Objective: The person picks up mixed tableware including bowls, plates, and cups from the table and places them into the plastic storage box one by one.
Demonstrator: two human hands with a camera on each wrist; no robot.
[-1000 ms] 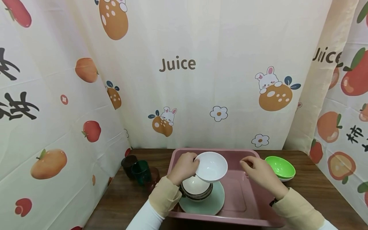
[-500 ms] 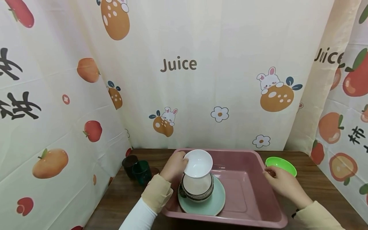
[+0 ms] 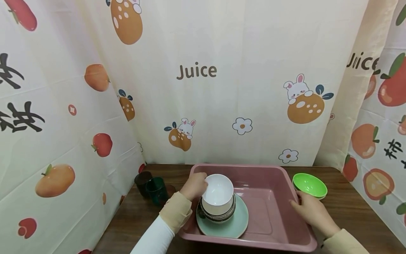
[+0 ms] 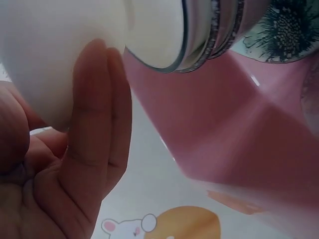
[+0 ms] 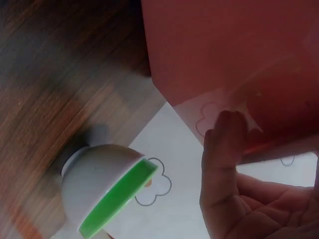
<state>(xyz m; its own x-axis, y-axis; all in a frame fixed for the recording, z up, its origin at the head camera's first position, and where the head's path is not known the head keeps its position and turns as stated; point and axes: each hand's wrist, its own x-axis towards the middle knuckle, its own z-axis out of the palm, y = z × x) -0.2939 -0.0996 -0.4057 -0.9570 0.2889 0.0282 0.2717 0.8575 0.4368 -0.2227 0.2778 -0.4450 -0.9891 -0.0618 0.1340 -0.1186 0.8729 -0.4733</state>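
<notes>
My left hand pinches the left rim of a white bowl, fingers along its outside in the left wrist view. The bowl is tilted and overlaps the top of a stack of cream bowls with brown-patterned outsides. Under that stack lies a pale green plate, on the left side of a pink basin. My right hand grips the basin's right rim, thumb inside; the right wrist view shows the fingers against the outer wall.
Right of the basin, close to my right hand, stands a bright green bowl with a white outside. Several cups, one dark brown and one dark green, stand at left. Printed curtains enclose the wooden table.
The white bowl has gone left, then down onto the stack's top in my left hand. My right hand has moved right from over the basin and taken its right rim.
</notes>
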